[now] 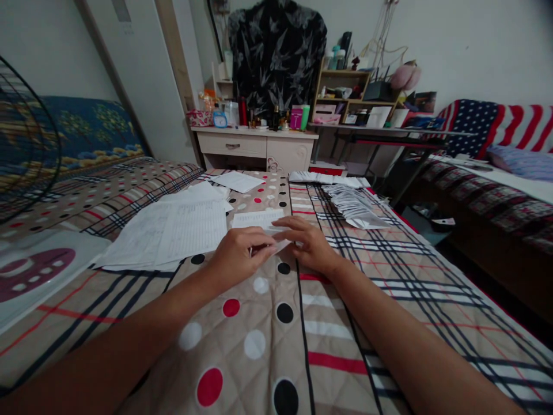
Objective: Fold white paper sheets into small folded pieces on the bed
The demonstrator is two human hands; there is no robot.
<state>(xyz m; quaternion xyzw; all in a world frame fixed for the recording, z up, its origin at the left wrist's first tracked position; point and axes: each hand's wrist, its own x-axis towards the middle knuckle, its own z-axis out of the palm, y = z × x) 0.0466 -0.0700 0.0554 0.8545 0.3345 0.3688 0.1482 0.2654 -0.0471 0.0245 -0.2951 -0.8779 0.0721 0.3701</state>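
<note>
My left hand (244,252) is closed, its thumb and index finger pinching a small white paper slip (283,245) low over the bed. From the other side my right hand (310,243) meets it, fingers bent over the slip's edge; its thumb is mostly hidden. Just beyond both hands a printed paper strip (254,218) lies flat on the spotted quilt (242,357). To the left of my left hand is a spread of large printed sheets (190,230). Beyond my right hand lies a fanned pile of paper slips (352,204).
More papers (237,181) and a row of stacked slips (328,179) lie toward the bed's far end. A white plastic bag (43,265) sits at left, near a fan (26,138). A dresser (254,144) stands beyond the bed, a shelf desk (345,115) to its right.
</note>
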